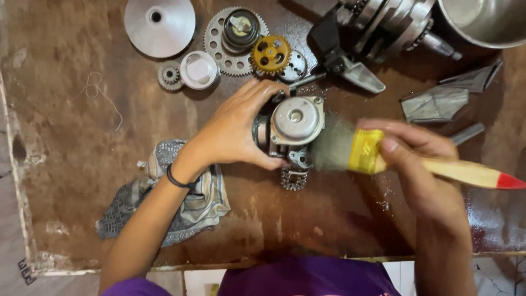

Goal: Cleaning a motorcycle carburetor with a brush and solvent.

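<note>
My left hand [236, 127] grips a small metal engine part [293, 127] with a round silver cap, holding it on the brown worktop [76, 137]. A short chain [293, 179] hangs below the part. My right hand [419, 159] holds a paintbrush [378, 154] with a wooden handle, a yellow band and a red tip. Its blurred bristles touch the right side of the engine part.
A patterned rag [192, 203] lies under my left forearm. Behind the part lie a silver disc [159, 24], a large sprocket [233, 41], a brass gear [270, 55], a silver cap [199, 70] and a small gear [169, 75]. A crankshaft assembly [383, 24], a steel bowl [487, 19] and a grey piece [438, 101] sit at the right.
</note>
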